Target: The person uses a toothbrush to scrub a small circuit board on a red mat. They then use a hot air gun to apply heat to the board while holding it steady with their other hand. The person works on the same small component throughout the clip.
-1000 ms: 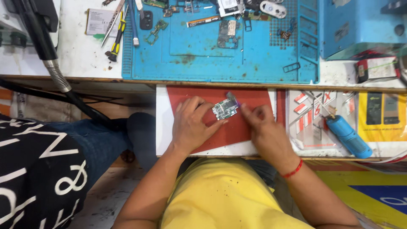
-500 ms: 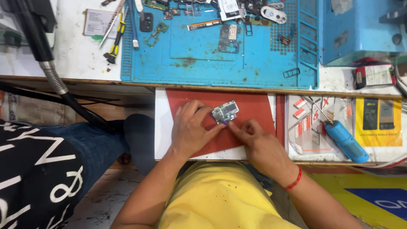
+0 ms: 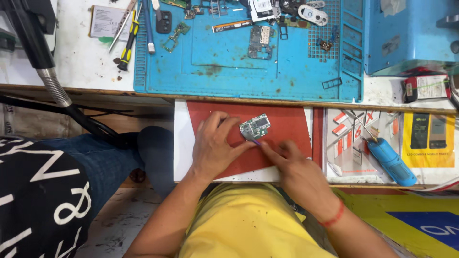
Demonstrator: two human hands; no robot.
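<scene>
Circuit board (image 3: 255, 127), small, green, lying on the red mat (image 3: 287, 119) of a pull-out surface. Left hand (image 3: 216, 145) closed on its near-left edge, fingertips pinning it flat. Right hand (image 3: 294, 165) just right of it, pinched shut on a thin metal tool (image 3: 252, 139) whose tip meets the board's near edge. Risks: tool slipping across components if pressed hard; board skidding from under the left grip; small parts flicking off the mat edge beyond
</scene>
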